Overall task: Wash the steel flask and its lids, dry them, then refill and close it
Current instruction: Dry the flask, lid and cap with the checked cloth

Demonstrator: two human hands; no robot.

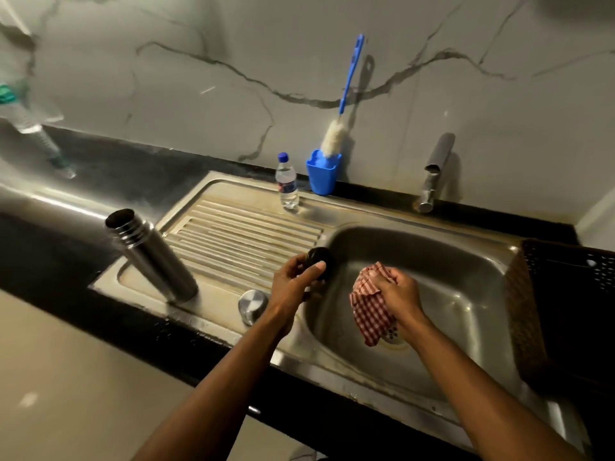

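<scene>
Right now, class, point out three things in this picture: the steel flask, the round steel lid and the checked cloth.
steel flask (156,257), head view, middle of its body.
round steel lid (253,304), head view, centre of its flat top.
checked cloth (369,311), head view, the hanging fold below the right hand.

The left hand (293,281) hides the lower part of the black lid (322,259), the checked cloth (369,309) covers part of the sink drain (396,339), and the water bottle's label (287,187) is unreadable.
</scene>
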